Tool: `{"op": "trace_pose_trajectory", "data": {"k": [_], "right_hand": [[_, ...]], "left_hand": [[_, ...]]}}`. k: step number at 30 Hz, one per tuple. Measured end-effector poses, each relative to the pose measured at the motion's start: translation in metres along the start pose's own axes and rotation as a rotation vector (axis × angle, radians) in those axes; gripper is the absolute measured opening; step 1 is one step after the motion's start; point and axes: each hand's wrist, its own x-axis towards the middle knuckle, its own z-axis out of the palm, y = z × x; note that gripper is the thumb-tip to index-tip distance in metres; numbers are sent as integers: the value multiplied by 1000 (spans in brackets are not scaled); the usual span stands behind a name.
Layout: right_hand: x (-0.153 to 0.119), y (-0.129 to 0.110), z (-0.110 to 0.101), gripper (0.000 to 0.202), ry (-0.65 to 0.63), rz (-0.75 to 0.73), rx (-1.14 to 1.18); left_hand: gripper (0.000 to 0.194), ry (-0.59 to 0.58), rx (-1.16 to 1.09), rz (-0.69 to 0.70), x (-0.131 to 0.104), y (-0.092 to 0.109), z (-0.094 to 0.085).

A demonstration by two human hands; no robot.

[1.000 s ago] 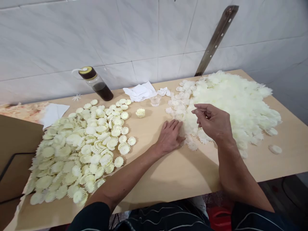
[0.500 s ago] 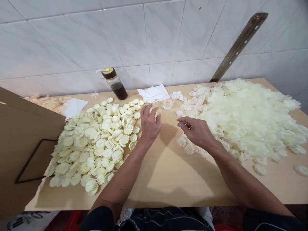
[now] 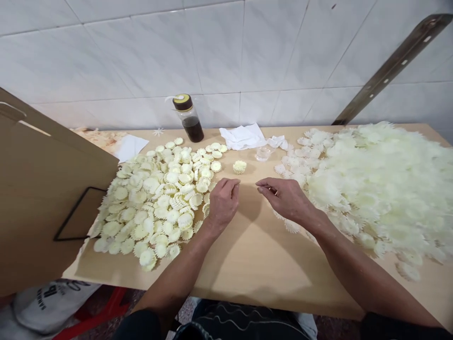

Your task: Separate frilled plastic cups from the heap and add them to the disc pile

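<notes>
My left hand point(image 3: 224, 202) is over the middle of the table with its fingers closed together. Facing it across a small gap, my right hand point(image 3: 286, 198) is pinched, thumb against fingers. Whatever either pinch contains is too small or hidden to make out. Just beyond the left fingertips stands a small stack of pale yellow scalloped petal discs point(image 3: 239, 167). A heap of similar cupped petal discs point(image 3: 161, 193) lies left of my left hand. To the right of my right hand, flat, thin, jagged-edged petal sheets point(image 3: 385, 184) form a large pile.
A small clear dish point(image 3: 263, 154) and crumpled white tissue point(image 3: 243, 137) lie toward the back. A bottle of dark liquid point(image 3: 191, 123) stands near the tiled wall. On the left rises a cardboard box point(image 3: 46, 189). A metal bar point(image 3: 385, 73) leans at the right.
My left hand has drawn back from the small stack, its spread fingers now closed, leaving the stack standing in view. My right hand stays pinched. The camera has turned a little left.
</notes>
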Motion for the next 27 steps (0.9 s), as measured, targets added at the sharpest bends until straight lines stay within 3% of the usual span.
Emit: {"op": "trace_pose_trajectory", "data": {"k": [5,11,17,20,23,27], "right_hand": [[-5,0,15,24,-145,-40,-92],[-2,-6,17,26,-247,-64,-104],[5,-3,14,24,-217,-59,-137],[7,-6,14,24,-219,-69,-138],[8,-8,15,24,-234,-66,-144],[6,-6,19,23,-199,-48,-52]], "left_hand": [[26,-48,118,-80,-2,-15,-26],[19,-184,258,-73,-11,-14,-49],[25,-386,365,71,-21,-15,-56],[27,-470,392,66,-16,-16,-53],[27,-466,370,-11,-8,-14,-49],[18,-285,107,-212,2,-9,-41]]}}
